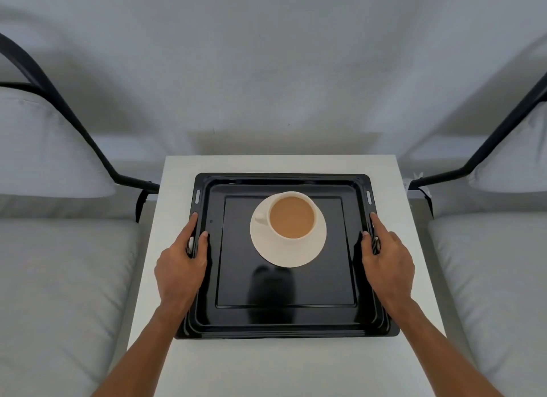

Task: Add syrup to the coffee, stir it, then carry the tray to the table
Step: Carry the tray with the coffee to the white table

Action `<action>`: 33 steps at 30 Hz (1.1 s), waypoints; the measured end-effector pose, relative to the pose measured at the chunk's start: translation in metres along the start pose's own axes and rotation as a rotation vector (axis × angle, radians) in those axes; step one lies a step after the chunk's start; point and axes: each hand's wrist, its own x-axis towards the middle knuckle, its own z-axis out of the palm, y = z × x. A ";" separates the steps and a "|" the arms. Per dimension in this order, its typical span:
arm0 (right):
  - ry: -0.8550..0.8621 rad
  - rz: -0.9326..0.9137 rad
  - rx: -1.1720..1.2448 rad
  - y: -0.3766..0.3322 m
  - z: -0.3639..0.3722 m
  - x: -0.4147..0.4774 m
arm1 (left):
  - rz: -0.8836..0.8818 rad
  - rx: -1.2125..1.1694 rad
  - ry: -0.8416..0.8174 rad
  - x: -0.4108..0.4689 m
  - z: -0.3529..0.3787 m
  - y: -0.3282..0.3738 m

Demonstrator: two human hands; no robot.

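A glossy black tray [284, 316] lies on a small white table [281, 364], square to its edges. On the tray's far half stands a white cup of milky coffee [292, 217] on a white saucer [288, 254], its handle pointing left. My left hand [182, 263] grips the tray's left rim, thumb on the inside and fingers along the outside. My right hand [386, 260] holds the right rim the same way. No syrup and no spoon are in view.
A grey cushioned chair with a black metal frame stands on each side of the table, one at the left [59, 278] and one at the right [497, 278]. A plain grey wall [272, 71] rises close behind the table.
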 end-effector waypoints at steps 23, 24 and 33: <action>-0.002 -0.037 -0.108 -0.007 0.011 0.030 | 0.021 0.175 -0.008 0.024 0.012 0.011; -0.007 -0.041 -0.109 -0.007 0.011 0.030 | 0.022 0.187 -0.011 0.024 0.012 0.012; -0.047 -0.061 -0.112 -0.008 0.008 0.028 | 0.024 0.269 -0.019 0.022 0.013 0.013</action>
